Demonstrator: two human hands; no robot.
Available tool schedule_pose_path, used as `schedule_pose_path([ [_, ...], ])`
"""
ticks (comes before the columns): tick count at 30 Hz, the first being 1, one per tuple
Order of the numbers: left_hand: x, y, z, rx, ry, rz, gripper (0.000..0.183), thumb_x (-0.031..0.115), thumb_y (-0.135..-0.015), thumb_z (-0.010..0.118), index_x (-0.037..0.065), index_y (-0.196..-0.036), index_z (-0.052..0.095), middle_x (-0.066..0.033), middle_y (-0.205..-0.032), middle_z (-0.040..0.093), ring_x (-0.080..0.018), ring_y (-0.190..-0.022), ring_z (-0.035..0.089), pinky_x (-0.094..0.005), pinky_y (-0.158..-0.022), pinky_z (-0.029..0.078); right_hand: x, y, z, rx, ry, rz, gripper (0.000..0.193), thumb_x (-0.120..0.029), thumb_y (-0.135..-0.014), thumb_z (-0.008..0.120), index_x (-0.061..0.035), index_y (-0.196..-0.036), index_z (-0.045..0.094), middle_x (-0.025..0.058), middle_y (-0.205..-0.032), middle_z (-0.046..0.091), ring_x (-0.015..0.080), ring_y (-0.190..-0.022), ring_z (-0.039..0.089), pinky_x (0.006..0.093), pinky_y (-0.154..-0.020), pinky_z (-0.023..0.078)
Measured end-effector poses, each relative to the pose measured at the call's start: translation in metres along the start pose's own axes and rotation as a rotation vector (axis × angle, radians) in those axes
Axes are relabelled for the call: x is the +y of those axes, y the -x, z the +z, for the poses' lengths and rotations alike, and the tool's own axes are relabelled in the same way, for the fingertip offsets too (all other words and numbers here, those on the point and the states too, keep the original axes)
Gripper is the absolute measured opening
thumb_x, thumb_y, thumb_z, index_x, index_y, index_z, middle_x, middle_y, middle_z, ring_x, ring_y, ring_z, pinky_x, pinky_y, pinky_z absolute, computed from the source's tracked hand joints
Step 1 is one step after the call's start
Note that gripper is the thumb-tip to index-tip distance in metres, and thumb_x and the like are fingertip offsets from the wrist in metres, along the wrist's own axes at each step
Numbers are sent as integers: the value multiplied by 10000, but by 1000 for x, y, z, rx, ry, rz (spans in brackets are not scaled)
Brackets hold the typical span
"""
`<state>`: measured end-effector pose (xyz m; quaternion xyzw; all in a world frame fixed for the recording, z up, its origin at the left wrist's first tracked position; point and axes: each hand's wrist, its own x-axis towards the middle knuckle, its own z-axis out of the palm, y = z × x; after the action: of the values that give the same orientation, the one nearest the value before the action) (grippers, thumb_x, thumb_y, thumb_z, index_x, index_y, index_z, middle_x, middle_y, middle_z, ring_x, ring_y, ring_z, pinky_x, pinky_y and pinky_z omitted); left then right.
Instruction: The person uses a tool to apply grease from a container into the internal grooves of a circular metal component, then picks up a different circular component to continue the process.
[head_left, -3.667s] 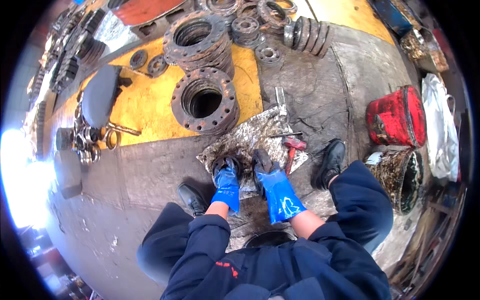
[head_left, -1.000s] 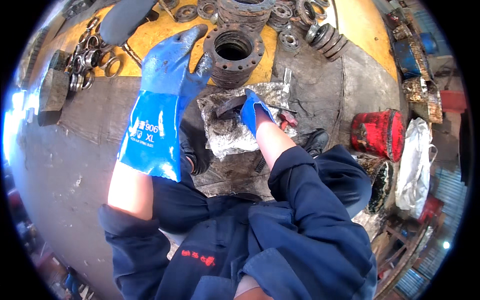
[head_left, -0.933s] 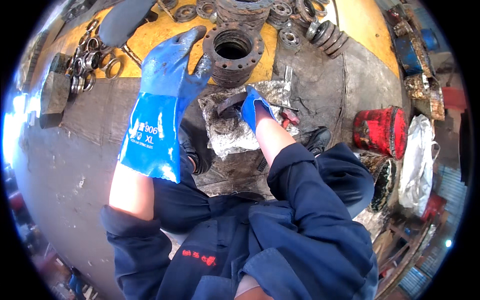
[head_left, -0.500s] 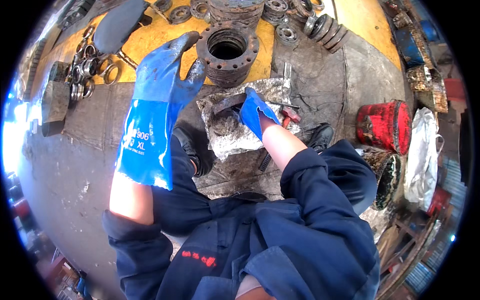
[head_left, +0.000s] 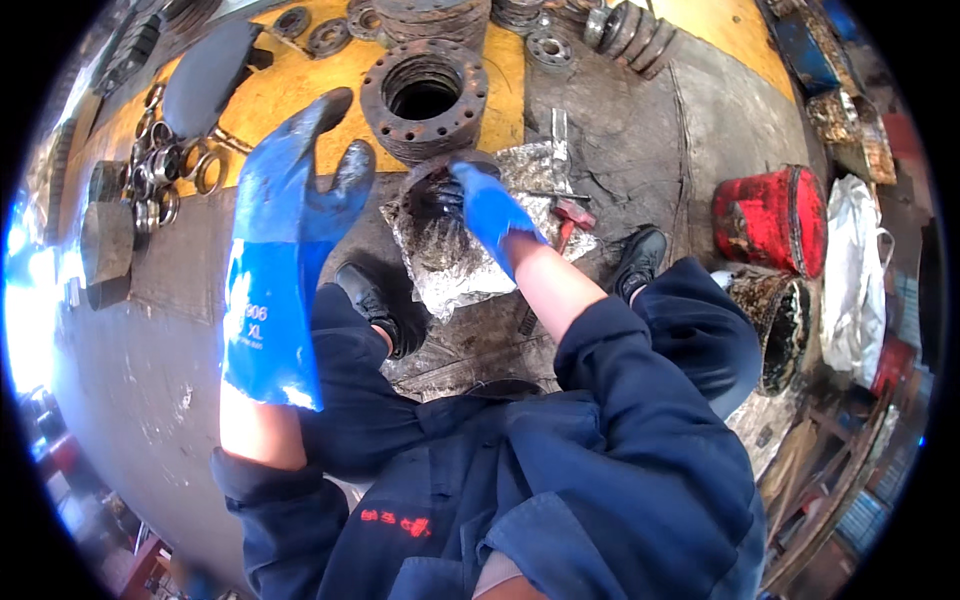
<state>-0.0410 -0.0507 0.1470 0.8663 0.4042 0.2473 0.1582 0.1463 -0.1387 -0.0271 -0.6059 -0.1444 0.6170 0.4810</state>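
Observation:
My right hand (head_left: 490,208), in a short torn-edged blue glove, grips the rim of a dark, greasy metal ring (head_left: 412,190). The ring is tilted over a grimy silvery sheet (head_left: 455,285) on the ground between my feet, and my fingers hide part of it. My left hand (head_left: 305,165) is raised in a long blue glove with blackened fingertips. Its thumb and fingers are spread, with nothing between them. Just beyond both hands stands a stack of rusty bolt-holed flanges (head_left: 470,95). A red-headed hammer (head_left: 573,212) lies at the sheet's right edge.
Several metal rings (head_left: 165,165) are heaped at the left by a dark grey seat-like pad (head_left: 212,80). More bearings and rings (head_left: 632,40) lie at the back. On the right are a red bucket (head_left: 755,220), a grimy tipped can (head_left: 780,330) and a white sack (head_left: 855,280).
My right hand has moved slightly left and turned the ring, so more of its round face shows. My left hand has shifted left and a little lower, still spread. The head view has shifted a little.

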Motion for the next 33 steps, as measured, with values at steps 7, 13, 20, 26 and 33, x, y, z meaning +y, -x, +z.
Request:
schedule_pose_path([
  [7,12,7,-10,-29,70,-97,467,47,-861,700,-6,-1315,608,-162,-1237,684,-235,-1166,649,-351,-1035,477,110,-68,-133,521,1182,-64,495,-460,-903,583,-54,-1166,689,225,-1121,705,439,-1004,671,455,-896,540],
  [13,24,-7,7,-173,-73,-98,442,66,-876,666,-4,-1308,613,-173,-1253,679,-267,-1202,634,-367,-1058,459,65,-72,-258,596,1575,279,298,-265,-930,578,-128,-1149,726,127,-1155,722,333,-1065,701,457,-860,568],
  [20,33,-6,5,-185,-108,-157,429,83,-874,653,-5,-1293,622,-181,-1247,678,-287,-1200,634,-385,-1059,459,77,-158,-283,86,2015,226,315,-240,-956,529,-143,-1159,749,104,-1211,712,297,-1112,691,443,-885,561],
  [26,36,-6,11,-235,-130,-169,424,90,-874,650,-6,-1287,626,-182,-1245,679,-292,-1200,634,-390,-1060,458,67,-158,-276,-30,2129,207,293,-250,-940,580,-178,-1163,755,80,-1212,717,263,-1112,696,402,-872,573],
  [33,15,-2,20,-227,-24,-163,417,130,-857,701,3,-1251,649,-177,-1158,717,-262,-1113,687,-355,-983,513,19,-101,-266,53,2008,204,311,-189,-913,609,-166,-1202,724,82,-1257,696,291,-1162,669,426,-881,571],
])
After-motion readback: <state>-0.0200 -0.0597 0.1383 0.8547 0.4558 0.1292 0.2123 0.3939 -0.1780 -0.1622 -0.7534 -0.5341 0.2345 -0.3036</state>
